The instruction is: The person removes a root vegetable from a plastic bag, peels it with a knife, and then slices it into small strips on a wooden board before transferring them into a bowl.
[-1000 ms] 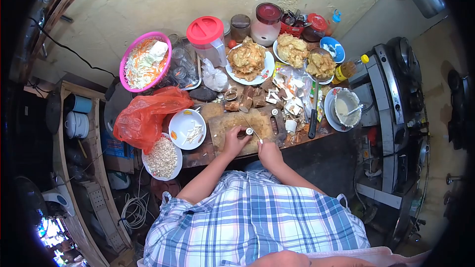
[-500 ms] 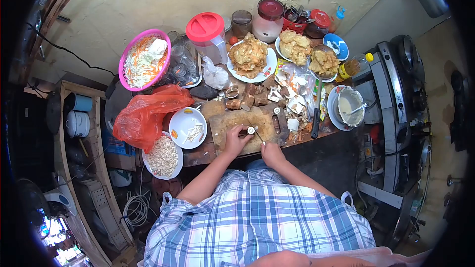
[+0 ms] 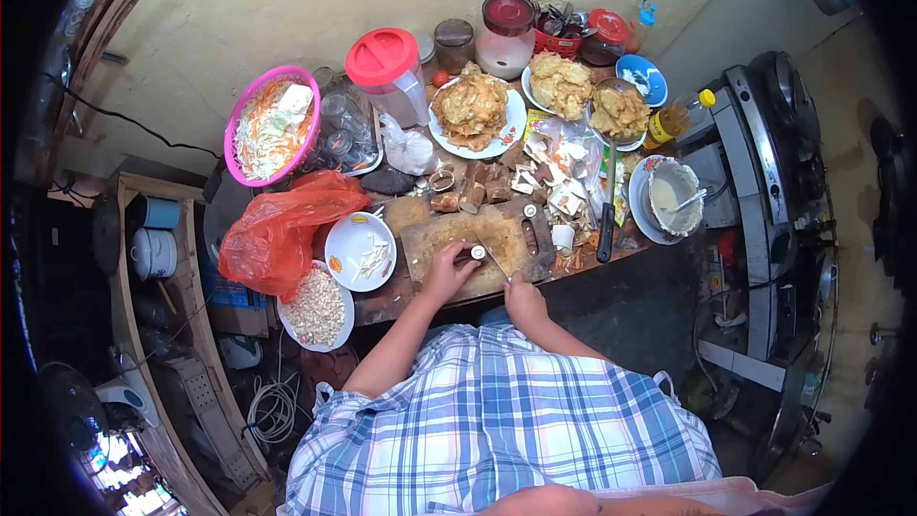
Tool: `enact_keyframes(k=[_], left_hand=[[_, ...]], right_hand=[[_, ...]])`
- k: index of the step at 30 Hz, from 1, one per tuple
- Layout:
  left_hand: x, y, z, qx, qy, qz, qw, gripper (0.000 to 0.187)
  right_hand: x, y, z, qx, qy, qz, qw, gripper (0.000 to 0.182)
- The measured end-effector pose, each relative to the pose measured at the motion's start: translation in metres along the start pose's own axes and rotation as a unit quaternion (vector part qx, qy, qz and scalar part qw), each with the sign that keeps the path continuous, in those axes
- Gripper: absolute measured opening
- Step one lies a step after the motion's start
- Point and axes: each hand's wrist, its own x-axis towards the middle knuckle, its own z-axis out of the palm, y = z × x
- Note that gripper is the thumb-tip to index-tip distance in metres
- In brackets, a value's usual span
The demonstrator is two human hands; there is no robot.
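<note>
Slicing appears to be the step in hand. The left hand (image 3: 447,274) closes its fingers around a short, white, round-ended piece of food (image 3: 478,253) on the near half of a worn brown wooden cutting board (image 3: 418,247) at the near edge of the table (image 3: 384,306). The right hand (image 3: 525,302) grips a thin-bladed metal knife (image 3: 498,263), its blade just right of the piece; contact is unclear. Another stroke would call for a steady hold, left fingers clear of the blade.

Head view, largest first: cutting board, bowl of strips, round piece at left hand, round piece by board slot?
1. Cutting board
2. Bowl of strips
3. Round piece at left hand and round piece by board slot: too alike to rank.
</note>
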Motion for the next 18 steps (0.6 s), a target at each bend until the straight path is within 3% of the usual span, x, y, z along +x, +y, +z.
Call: enact_keyframes(k=[3,7,10,12,13,16,18], left_hand=[[0.001,-0.009,-0.006,-0.054,-0.071,-0.056,0.994,0.035],[0.001,-0.026,-0.003,-0.099,-0.078,-0.052,0.991,0.036],[-0.001,-0.037,0.0,-0.19,-0.07,-0.104,0.974,0.038],[-0.002,-0.033,-0.001,-0.338,-0.017,-0.248,0.908,0.04],[-0.003,-0.029,-0.004,-0.337,-0.017,-0.245,0.909,0.04],[-0.008,-0.014,-0.014,-0.503,-0.027,-0.301,0.81,0.031],[-0.006,-0.007,-0.02,-0.51,-0.039,-0.295,0.807,0.028]], right_hand=[[-0.004,0.007,-0.003,0.052,0.029,0.022,0.998,0.027],[-0.001,0.012,-0.012,0.081,0.048,0.053,0.994,0.027],[-0.004,0.009,-0.025,0.08,0.046,0.042,0.995,0.029],[-0.005,0.008,-0.035,0.076,0.043,0.019,0.996,0.031],[-0.006,0.01,-0.038,0.055,0.021,0.004,0.998,0.032],[-0.002,0.028,-0.043,0.007,0.018,-0.009,1.0,0.034],[0.006,0.037,-0.047,-0.02,0.037,-0.009,0.999,0.035]])
